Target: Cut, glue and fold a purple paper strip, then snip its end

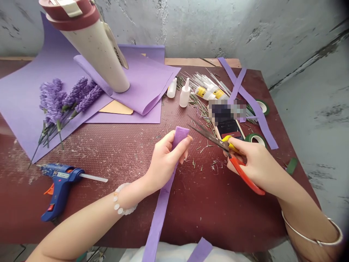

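My left hand (166, 160) pinches a long purple paper strip (160, 211) near its upper end, which looks folded over. The strip's tail hangs down over the table edge toward my lap. In my right hand (253, 160) are scissors (212, 136) with one red and one yellow handle. Their dark blades point left toward the strip's folded end, apart from it and seemingly a little open. A second purple strip (201, 251) lies across my lap.
At left lie a blue glue gun (58, 189) and purple flower stems (62, 98) on purple paper (16, 112). A tall cup (95, 51) stands behind. Glue bottles (185, 94), wires (201, 78), a phone (231, 127), green tape (256, 139) and crossed purple strips (253, 102) crowd the right.
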